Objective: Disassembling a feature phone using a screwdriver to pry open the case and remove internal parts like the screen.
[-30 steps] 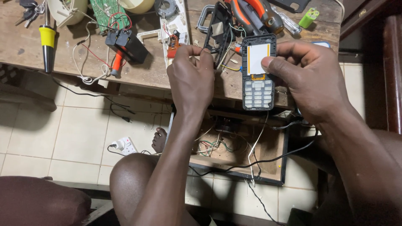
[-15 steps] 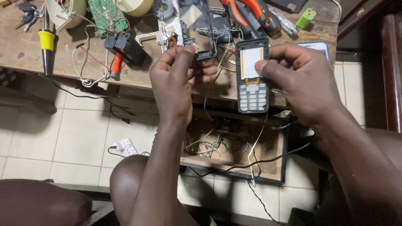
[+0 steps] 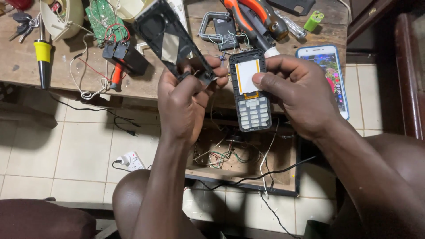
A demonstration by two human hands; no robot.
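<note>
My left hand [image 3: 186,99] has its fingers pinching a black phone cover [image 3: 170,42], tilted up over the tabletop [image 3: 26,66]. My right hand [image 3: 301,95] fingers pinch the open phone [image 3: 250,90], held upright just beside the cover.

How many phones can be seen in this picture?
2. A keypad phone with its front cover off is in the right hand. A touchscreen phone lies on the wooden table at the right. Others may be hidden among the clutter.
</note>
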